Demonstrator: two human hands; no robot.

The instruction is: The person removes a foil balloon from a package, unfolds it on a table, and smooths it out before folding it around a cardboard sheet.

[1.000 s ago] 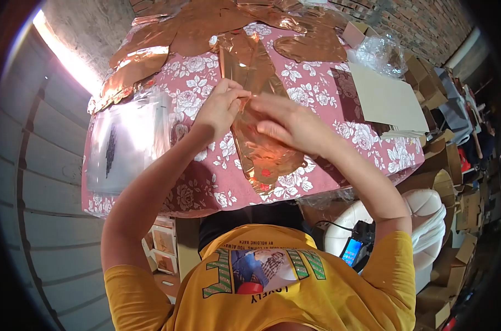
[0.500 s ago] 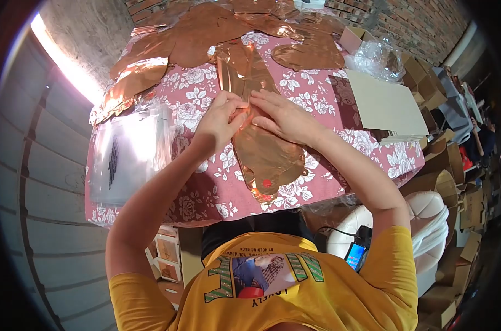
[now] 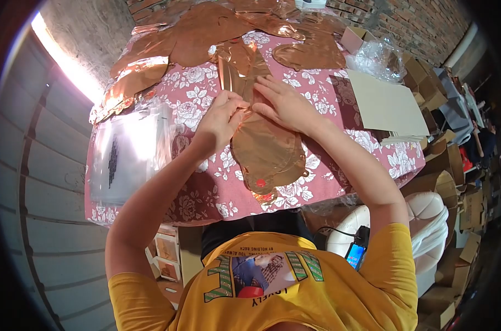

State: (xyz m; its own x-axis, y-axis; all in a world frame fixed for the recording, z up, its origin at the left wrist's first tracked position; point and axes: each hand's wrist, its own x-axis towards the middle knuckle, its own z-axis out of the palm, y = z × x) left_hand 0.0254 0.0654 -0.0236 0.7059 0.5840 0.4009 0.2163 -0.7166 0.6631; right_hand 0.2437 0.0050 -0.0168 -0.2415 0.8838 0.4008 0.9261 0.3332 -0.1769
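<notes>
A copper-coloured foil piece (image 3: 270, 151) lies partly folded on the pink floral tablecloth (image 3: 206, 193), with a red spot near its front end. At its left edge my left hand (image 3: 223, 116) has its thumb and fingertips pinched together on the foil. My right hand (image 3: 283, 107) rests on the foil's right side, its fingers spread and pointing to the upper left. Beyond both hands the foil's narrow part reaches toward the back of the table.
More copper foil pieces (image 3: 203, 33) cover the back and back left. Clear plastic sleeves (image 3: 132, 154) lie at the left. At the right are a stack of pale card sheets (image 3: 385, 105), crumpled clear plastic (image 3: 380, 58) and a small box (image 3: 355, 38). A phone (image 3: 356, 255) is below the table edge.
My right hand has moved slightly away from me and to the right, and its fingers are more lifted and spread. The foil's front part looks flatter, and its red spot has shifted slightly left.
</notes>
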